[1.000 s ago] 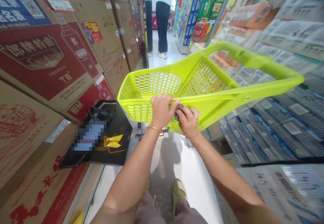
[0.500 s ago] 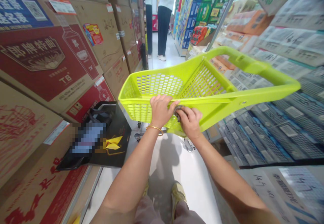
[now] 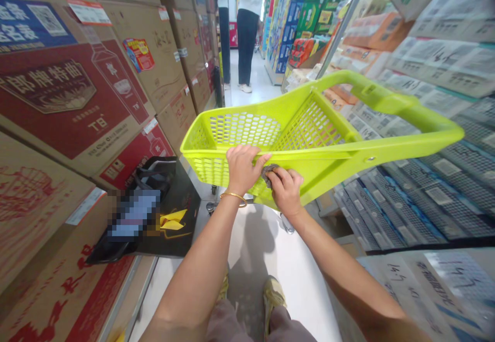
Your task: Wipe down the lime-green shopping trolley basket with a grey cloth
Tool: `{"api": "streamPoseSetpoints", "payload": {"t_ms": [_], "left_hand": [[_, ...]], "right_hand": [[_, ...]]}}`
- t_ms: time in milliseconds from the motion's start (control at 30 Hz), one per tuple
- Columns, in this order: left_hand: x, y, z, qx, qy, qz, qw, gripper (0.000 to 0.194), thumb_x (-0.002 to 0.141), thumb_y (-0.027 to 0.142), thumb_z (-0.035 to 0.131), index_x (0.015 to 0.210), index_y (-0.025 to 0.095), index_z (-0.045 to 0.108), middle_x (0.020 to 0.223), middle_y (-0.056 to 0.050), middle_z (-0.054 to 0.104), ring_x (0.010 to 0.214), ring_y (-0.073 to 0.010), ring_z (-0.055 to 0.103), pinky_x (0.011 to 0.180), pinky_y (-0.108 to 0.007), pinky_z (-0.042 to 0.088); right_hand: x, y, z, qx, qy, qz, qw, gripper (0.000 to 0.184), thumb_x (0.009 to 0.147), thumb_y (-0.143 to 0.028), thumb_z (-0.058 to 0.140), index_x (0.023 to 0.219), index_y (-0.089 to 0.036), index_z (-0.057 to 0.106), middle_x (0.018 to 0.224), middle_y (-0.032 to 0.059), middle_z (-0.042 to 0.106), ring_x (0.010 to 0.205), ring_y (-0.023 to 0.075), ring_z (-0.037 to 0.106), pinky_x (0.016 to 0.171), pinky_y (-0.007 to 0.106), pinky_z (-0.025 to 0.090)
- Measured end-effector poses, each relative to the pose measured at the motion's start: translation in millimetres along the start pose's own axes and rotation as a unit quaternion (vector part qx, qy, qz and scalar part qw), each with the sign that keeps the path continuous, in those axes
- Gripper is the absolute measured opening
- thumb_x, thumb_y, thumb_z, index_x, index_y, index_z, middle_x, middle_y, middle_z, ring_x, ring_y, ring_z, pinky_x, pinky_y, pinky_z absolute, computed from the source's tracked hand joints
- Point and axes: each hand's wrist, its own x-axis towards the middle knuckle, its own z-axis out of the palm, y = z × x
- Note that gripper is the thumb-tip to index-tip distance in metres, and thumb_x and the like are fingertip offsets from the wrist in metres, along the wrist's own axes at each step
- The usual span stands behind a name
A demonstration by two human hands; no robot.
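A lime-green plastic shopping cart (image 3: 332, 169) with latticed sides stands across in front of me, its handle to the right. My left hand (image 3: 243, 169) is wrapped over the near rim, fingers inside the basket and thumb along the edge. Just right of it, my right hand (image 3: 286, 190) pinches a crumpled grey scrubber (image 3: 270, 174), which looks like steel wool, and presses it on the cart's near outer side, below the rim. Part of the scrubber is hidden under my fingers. A gold bangle (image 3: 234, 197) circles my left wrist.
Stacked liquor cartons (image 3: 65, 104) wall the left side. A black bag (image 3: 154, 172) lies on a low dark surface beside them. Shelves of packaged tissue (image 3: 436, 68) crowd the right. Beyond the cart stands a person (image 3: 247, 37) in dark trousers, with a mirror-like panel alongside.
My right hand has shifted slightly left and down along the cart's side, and more of the grey scrubber shows. My left hand stays on the rim.
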Motion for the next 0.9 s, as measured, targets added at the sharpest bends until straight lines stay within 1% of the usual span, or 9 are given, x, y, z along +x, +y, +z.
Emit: {"api": "streamPoseSetpoints", "payload": {"t_ms": [133, 200, 300, 400, 467, 533, 600, 800, 900], "left_hand": [[-0.1, 0.3, -0.4, 0.000, -0.003, -0.002, 1.000, 0.042, 0.089, 0.056, 0.040, 0.085, 0.022, 0.064, 0.081, -0.004, 0.066, 0.082, -0.0211, 0.054, 0.077, -0.036, 0.031], [-0.9, 1.0, -0.5, 0.001, -0.006, 0.000, 1.000, 0.043, 0.090, 0.056, 0.039, 0.084, 0.021, 0.064, 0.081, -0.004, 0.066, 0.082, -0.0212, 0.054, 0.078, -0.036, 0.031], [-2.1, 1.5, -0.6, 0.003, -0.007, 0.002, 1.000, 0.043, 0.090, 0.056, 0.039, 0.083, 0.021, 0.063, 0.080, -0.004, 0.066, 0.082, -0.0212, 0.054, 0.078, -0.036, 0.030], [-2.6, 0.8, -1.0, 0.003, 0.000, 0.004, 1.000, 0.043, 0.089, 0.057, 0.040, 0.083, 0.021, 0.063, 0.079, -0.004, 0.065, 0.081, -0.0208, 0.054, 0.077, -0.036, 0.030], [-2.5, -0.3, -1.8, 0.001, 0.003, 0.007, 1.000, 0.043, 0.089, 0.058, 0.040, 0.082, 0.022, 0.063, 0.078, -0.003, 0.065, 0.080, -0.0205, 0.054, 0.077, -0.035, 0.030], [-2.2, -1.6, -3.1, -0.003, 0.003, 0.009, 1.000, 0.043, 0.088, 0.058, 0.041, 0.082, 0.022, 0.063, 0.077, -0.003, 0.065, 0.080, -0.0202, 0.054, 0.077, -0.035, 0.031], [-1.9, -2.9, -4.6, -0.005, 0.004, 0.009, 1.000, 0.044, 0.087, 0.059, 0.042, 0.081, 0.021, 0.062, 0.077, -0.003, 0.064, 0.080, -0.0200, 0.054, 0.077, -0.035, 0.031], [-2.2, -5.5, -7.4, -0.002, -0.001, 0.010, 1.000, 0.044, 0.088, 0.060, 0.040, 0.079, 0.022, 0.061, 0.078, -0.002, 0.065, 0.080, -0.0196, 0.054, 0.076, -0.034, 0.031], [-1.9, -7.2, -7.9, -0.002, -0.011, 0.010, 1.000, 0.044, 0.088, 0.060, 0.039, 0.081, 0.022, 0.061, 0.079, -0.003, 0.064, 0.081, -0.0200, 0.054, 0.077, -0.035, 0.032]], "right_hand": [[-19.2, -7.0, 5.3, -0.007, -0.067, -0.064, 0.996, 0.017, 0.088, -0.020, 0.053, 0.097, -0.025, 0.066, 0.100, 0.0031, 0.065, 0.092, 0.0182, 0.043, 0.079, 0.032, 0.031], [-28.7, -9.4, 7.3, -0.005, -0.085, -0.071, 0.994, 0.016, 0.088, -0.021, 0.054, 0.097, -0.025, 0.066, 0.100, 0.0031, 0.066, 0.091, 0.0181, 0.043, 0.078, 0.032, 0.030], [-26.4, -6.1, 4.0, -0.002, -0.056, -0.060, 0.997, 0.016, 0.087, -0.020, 0.055, 0.097, -0.025, 0.066, 0.098, 0.0026, 0.066, 0.092, 0.0185, 0.042, 0.080, 0.032, 0.031], [-3.2, 5.2, -7.7, -0.003, -0.010, -0.042, 0.999, 0.018, 0.087, -0.018, 0.055, 0.099, -0.025, 0.066, 0.099, 0.0031, 0.065, 0.094, 0.0185, 0.042, 0.082, 0.032, 0.032], [14.4, 13.3, -16.3, -0.013, 0.031, -0.005, 0.999, 0.020, 0.087, -0.019, 0.055, 0.102, -0.026, 0.066, 0.102, 0.0037, 0.064, 0.096, 0.0182, 0.042, 0.084, 0.032, 0.033], [25.3, 17.8, -22.1, -0.021, 0.056, 0.018, 0.998, 0.021, 0.086, -0.019, 0.055, 0.102, -0.028, 0.066, 0.103, 0.0034, 0.063, 0.098, 0.0179, 0.043, 0.086, 0.031, 0.034], [26.3, 17.0, -23.6, -0.021, 0.059, 0.023, 0.998, 0.021, 0.086, -0.019, 0.055, 0.101, -0.029, 0.066, 0.102, 0.0032, 0.062, 0.098, 0.0177, 0.043, 0.086, 0.031, 0.035], [0.9, -1.2, -14.5, 0.000, 0.013, 0.044, 0.999, 0.022, 0.087, -0.016, 0.050, 0.098, -0.025, 0.067, 0.100, 0.0052, 0.062, 0.095, 0.0188, 0.044, 0.084, 0.033, 0.036], [-4.8, -5.0, -14.5, 0.004, -0.006, 0.060, 0.998, 0.023, 0.087, -0.016, 0.049, 0.098, -0.026, 0.067, 0.101, 0.0056, 0.062, 0.096, 0.0196, 0.044, 0.084, 0.034, 0.035]]}}
